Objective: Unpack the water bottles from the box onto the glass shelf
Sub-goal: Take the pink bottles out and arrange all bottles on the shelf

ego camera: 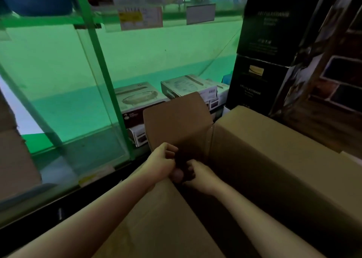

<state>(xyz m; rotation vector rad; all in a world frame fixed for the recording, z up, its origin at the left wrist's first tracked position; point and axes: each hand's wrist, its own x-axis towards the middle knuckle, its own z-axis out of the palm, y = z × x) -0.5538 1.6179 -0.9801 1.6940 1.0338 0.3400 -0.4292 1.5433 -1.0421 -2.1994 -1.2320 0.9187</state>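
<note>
Both hands reaching into the open brown box, close together at its far left corner. Left hand curling its fingers at the box's edge, just under the standing end flap; gripping something dark there, or maybe nothing, too dark to tell. Right hand curling its fingers too, down in the dark gap, knuckles up. Holding something dark and round-topped, or just touching it, hard to say. Sitting between the two hands, a small round pale thing, maybe a bottle cap, too blurry to be sure. Not showing any clear bottle inside the box; all shadow in there.

Standing to the left, the glass shelf with green posts, looking green all over. Lying flat behind the glass, some white boxes with pictures of dishes. Stacking up on the right, tall black boxes with small pale writing. Hanging on the upper shelf edge, paper tags. Sitting on the far left, another brown box, partly cut off.
</note>
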